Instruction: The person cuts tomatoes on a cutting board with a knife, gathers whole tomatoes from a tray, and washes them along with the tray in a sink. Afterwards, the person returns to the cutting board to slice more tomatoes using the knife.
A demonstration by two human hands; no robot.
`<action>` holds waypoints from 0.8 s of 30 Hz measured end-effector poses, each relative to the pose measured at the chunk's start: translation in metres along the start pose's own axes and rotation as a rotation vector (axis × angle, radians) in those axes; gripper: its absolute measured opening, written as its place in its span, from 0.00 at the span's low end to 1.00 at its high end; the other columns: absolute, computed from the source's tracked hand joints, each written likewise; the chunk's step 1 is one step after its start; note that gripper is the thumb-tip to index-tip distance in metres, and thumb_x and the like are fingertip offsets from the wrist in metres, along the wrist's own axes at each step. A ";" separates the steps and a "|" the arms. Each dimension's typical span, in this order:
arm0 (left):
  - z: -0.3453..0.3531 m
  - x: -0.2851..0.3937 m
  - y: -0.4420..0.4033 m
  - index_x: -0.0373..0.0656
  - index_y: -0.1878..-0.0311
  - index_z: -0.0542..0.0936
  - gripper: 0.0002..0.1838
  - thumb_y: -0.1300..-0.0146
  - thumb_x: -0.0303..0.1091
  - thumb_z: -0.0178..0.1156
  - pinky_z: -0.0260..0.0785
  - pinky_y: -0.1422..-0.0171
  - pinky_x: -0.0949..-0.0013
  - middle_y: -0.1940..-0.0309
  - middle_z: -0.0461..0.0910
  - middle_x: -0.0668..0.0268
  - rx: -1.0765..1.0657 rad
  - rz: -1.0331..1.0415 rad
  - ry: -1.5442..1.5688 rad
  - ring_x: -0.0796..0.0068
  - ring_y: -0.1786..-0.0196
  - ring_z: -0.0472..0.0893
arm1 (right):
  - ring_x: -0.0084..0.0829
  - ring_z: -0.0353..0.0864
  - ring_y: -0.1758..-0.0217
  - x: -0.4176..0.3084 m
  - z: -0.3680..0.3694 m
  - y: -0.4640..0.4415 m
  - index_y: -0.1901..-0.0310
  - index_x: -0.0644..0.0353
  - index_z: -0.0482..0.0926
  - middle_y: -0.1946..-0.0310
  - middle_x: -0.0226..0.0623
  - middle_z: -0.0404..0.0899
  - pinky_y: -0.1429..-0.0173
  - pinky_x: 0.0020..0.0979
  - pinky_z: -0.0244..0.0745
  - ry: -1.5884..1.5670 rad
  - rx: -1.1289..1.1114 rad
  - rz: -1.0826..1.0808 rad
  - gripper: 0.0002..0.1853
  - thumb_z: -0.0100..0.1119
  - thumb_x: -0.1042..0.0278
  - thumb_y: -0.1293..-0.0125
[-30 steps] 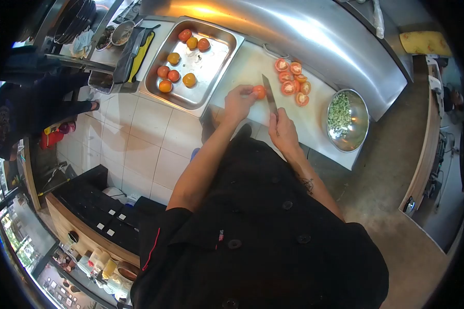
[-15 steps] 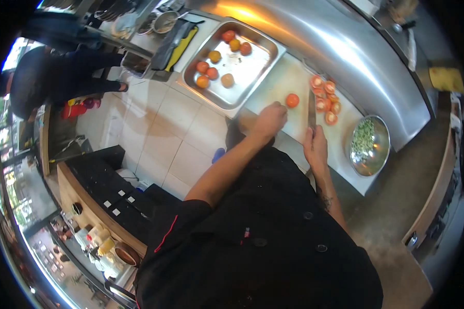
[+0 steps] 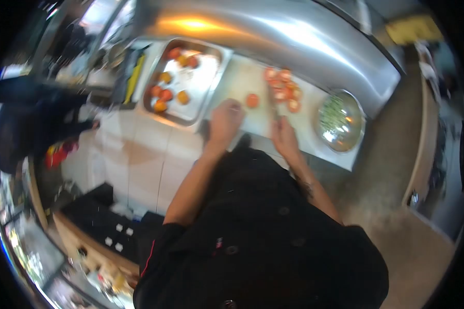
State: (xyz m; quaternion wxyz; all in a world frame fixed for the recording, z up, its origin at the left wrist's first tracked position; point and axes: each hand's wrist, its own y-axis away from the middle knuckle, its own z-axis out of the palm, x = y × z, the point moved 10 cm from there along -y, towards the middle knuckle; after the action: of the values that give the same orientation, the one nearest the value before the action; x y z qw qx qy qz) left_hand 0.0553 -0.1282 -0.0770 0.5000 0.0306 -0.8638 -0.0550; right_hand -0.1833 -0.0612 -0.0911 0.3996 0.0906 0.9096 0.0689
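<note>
My right hand (image 3: 284, 136) grips a knife (image 3: 272, 104), its blade pointing away from me over the white cutting board (image 3: 307, 126). The blade lies close beside a cluster of cut tomatoes (image 3: 293, 106) with their pale insides showing. My left hand (image 3: 228, 121) is closed at the board's left side, fingers curled; blur hides whatever may be in it. Just beyond it and to its right, one red tomato (image 3: 252, 100) rests on the board, apart from the hand.
Left of the board stands a steel tray (image 3: 203, 110) holding several red and orange tomatoes. A steel bowl (image 3: 357, 136) with chopped green pieces sits at the board's right end. A steel wall (image 3: 273, 38) rises behind. Another person (image 3: 23, 123) stands at far left.
The camera view has turned, so the counter and its contents sit further left, and the picture is blurrier. Both hands keep about the same places relative to the tomatoes and knife.
</note>
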 end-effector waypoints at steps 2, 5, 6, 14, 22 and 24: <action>0.020 0.028 -0.006 0.38 0.49 0.89 0.14 0.31 0.37 0.71 0.83 0.47 0.54 0.60 0.91 0.51 -0.108 -0.082 0.115 0.57 0.55 0.93 | 0.73 0.83 0.55 0.008 -0.003 0.003 0.53 0.63 0.74 0.62 0.66 0.83 0.51 0.66 0.74 0.058 0.024 0.037 0.14 0.52 0.59 0.18; 0.039 0.109 -0.012 0.36 0.46 0.88 0.15 0.30 0.35 0.71 0.84 0.49 0.58 0.58 0.92 0.51 -0.139 0.218 0.213 0.61 0.57 0.93 | 0.72 0.84 0.53 0.008 0.007 0.003 0.49 0.66 0.78 0.60 0.66 0.86 0.53 0.61 0.78 0.023 -0.008 -0.020 0.16 0.55 0.57 0.19; 0.056 0.139 -0.009 0.36 0.46 0.88 0.14 0.30 0.34 0.71 0.84 0.48 0.58 0.57 0.92 0.51 -0.179 0.271 0.255 0.61 0.57 0.93 | 0.72 0.84 0.51 0.006 0.008 0.005 0.43 0.65 0.77 0.57 0.67 0.85 0.49 0.62 0.77 -0.003 -0.003 -0.161 0.17 0.56 0.59 0.21; 0.043 0.073 -0.030 0.39 0.47 0.89 0.13 0.31 0.33 0.70 0.84 0.48 0.60 0.51 0.90 0.52 0.045 0.313 0.037 0.58 0.57 0.92 | 0.73 0.84 0.60 -0.019 -0.029 0.019 0.51 0.66 0.72 0.66 0.65 0.85 0.55 0.63 0.76 -0.083 0.088 0.020 0.12 0.54 0.63 0.19; 0.053 -0.026 -0.035 0.39 0.45 0.89 0.18 0.33 0.38 0.73 0.82 0.45 0.62 0.53 0.92 0.55 -0.173 -0.116 0.143 0.67 0.53 0.90 | 0.72 0.83 0.60 -0.014 0.009 0.015 0.51 0.64 0.72 0.67 0.64 0.84 0.55 0.67 0.72 0.050 -0.013 0.119 0.14 0.51 0.59 0.16; 0.062 -0.038 -0.033 0.39 0.46 0.89 0.17 0.33 0.38 0.73 0.82 0.46 0.63 0.54 0.92 0.56 -0.141 -0.138 0.213 0.68 0.54 0.90 | 0.72 0.84 0.59 -0.013 0.013 0.016 0.52 0.64 0.72 0.67 0.64 0.84 0.54 0.67 0.73 0.054 -0.021 0.130 0.13 0.51 0.60 0.16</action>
State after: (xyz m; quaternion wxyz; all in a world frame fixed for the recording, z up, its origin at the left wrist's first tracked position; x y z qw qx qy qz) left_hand 0.0201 -0.1527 -0.1441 0.5846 0.0606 -0.7957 -0.1461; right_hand -0.1631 -0.0474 -0.0876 0.3704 0.1435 0.9115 0.1067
